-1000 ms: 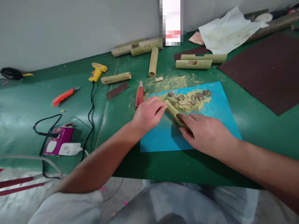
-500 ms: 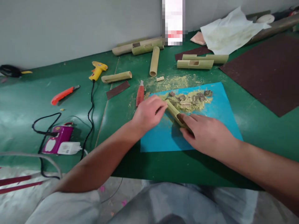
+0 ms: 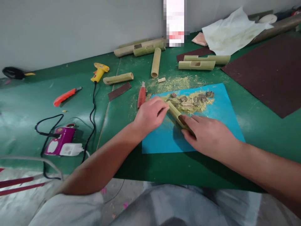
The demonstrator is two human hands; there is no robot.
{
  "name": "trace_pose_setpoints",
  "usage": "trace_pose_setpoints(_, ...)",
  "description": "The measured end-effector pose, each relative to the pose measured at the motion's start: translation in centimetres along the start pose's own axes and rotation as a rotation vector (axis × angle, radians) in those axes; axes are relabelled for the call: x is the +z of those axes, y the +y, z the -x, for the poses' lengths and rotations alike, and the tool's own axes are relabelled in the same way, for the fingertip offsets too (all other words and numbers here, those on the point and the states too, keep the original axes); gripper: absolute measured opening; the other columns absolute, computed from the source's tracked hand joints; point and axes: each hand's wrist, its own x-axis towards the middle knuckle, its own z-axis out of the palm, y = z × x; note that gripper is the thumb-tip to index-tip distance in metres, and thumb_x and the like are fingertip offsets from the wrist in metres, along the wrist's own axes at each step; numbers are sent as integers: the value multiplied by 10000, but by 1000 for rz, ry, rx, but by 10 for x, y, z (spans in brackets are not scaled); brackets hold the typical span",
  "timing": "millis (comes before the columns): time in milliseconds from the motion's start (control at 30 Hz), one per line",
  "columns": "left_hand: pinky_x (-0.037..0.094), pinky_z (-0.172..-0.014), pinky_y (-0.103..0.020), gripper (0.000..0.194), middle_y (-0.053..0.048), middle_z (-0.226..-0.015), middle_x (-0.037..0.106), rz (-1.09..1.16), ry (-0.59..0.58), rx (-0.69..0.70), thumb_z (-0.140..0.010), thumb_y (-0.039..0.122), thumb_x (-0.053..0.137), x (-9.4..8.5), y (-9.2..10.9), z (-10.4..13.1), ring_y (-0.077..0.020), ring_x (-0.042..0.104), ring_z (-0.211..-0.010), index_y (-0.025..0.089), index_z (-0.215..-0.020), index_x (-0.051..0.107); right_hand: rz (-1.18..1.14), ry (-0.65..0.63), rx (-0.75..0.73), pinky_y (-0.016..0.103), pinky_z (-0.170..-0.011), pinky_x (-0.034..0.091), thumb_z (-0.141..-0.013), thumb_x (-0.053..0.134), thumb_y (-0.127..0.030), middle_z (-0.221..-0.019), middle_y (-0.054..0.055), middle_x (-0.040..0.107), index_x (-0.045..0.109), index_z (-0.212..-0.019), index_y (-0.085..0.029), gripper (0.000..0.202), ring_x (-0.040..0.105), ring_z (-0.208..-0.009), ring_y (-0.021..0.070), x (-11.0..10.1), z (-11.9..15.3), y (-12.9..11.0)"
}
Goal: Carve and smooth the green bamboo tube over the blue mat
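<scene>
Over the lower half of the blue sheet (image 3: 160, 144), a bamboo tube (image 3: 174, 110) lies slanted, its far end toward eleven o'clock and its near end toward five, held between two bare hands. The left hand (image 3: 151, 115) is at the far end, its fingers curled in and narrow against the tip; I cannot tell whether they pinch the tube itself or something small. The right hand (image 3: 209, 131) holds the near part, thumb along the near side and fingers over the top, beside a dark opening cut in the wall.

Taking the sheet's middle as the clock's centre, a heap of shavings (image 3: 194, 108) mixed with dark scraps lies toward twelve, just beyond the tube. At ten o'clock, off the sheet and near the left hand, rests a red-handled knife (image 3: 141, 96); farther out the same way lies a yellow glue gun (image 3: 100, 72). Well out at nine is an orange cutter (image 3: 66, 96), with a purple box (image 3: 67, 138) a little below it, a white plug against its side. Toward eleven lies another tube (image 3: 155, 64), open end facing the person. Beyond the heap at twelve, a tube with a cut window (image 3: 197, 65) lies crosswise. A white cloth (image 3: 235, 34) sits crumpled at one, and a large dark brown sheet (image 3: 270, 73) spreads at two.
</scene>
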Motion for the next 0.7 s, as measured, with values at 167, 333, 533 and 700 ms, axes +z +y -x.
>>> trace_pose_setpoints(167,577,-801,-284,150,-39,-871,742,37,12,23,-1020,201,616,1,-1,0,-161,705,-830,175,-916,722,6,-17,9,329,-601,337,-1015,497,-280,-1045,130,773,673,-1337,-145,391,706,-879,255,-1,-1,-1)
trace_pose_setpoints(333,577,-811,-292,152,-31,-871,744,35,-12,7,-1023,203,614,0,0,-1,-161,703,-835,184,-908,711,6,9,-5,326,-596,338,-1006,509,-273,-1018,127,773,688,-1306,-143,373,697,-850,241,0,0,-1)
trace_pose_setpoints(533,573,-819,-293,150,-20,-855,731,36,-9,13,-1022,196,613,1,1,0,-157,699,-829,186,-902,702,18,25,-11,326,-584,326,-1001,512,-274,-946,116,763,701,-1282,-141,365,689,-814,234,0,1,-1)
trace_pose_setpoints(700,572,-804,-286,151,-22,-849,734,24,12,18,-1017,203,621,1,-2,0,-154,699,-814,188,-897,711,12,22,-11,327,-586,325,-1004,504,-271,-969,119,764,690,-1295,-142,370,696,-833,243,-1,1,-1)
